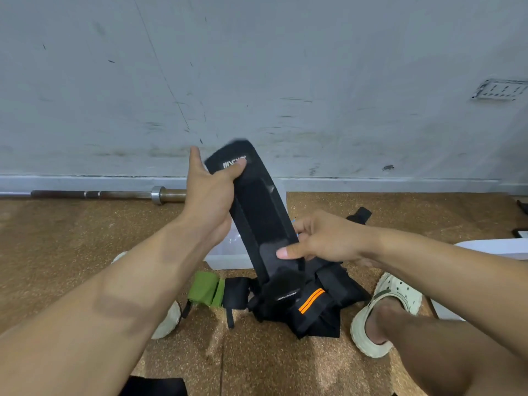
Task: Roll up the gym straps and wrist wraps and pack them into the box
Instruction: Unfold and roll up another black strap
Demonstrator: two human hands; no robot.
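The black wrist wrap (257, 207) is stretched flat in the air above the clear box (228, 252). The left hand (211, 192) pinches its top end, the right hand (320, 238) grips the lower part. To roll it well, I think one should start tight from one end and keep the edges aligned.

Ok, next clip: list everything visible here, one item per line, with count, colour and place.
wrist wrap: one, black, held up stretched between both hands
strap pile: several, black, one orange-striped, floor between feet
green wrap: one, green, left of pile
box: one, clear plastic, behind the wrap
barbell: one, metal, along the wall
shoes: two, pale, on the floor
left hand: grips wrap's upper end
right hand: pinches wrap's lower part
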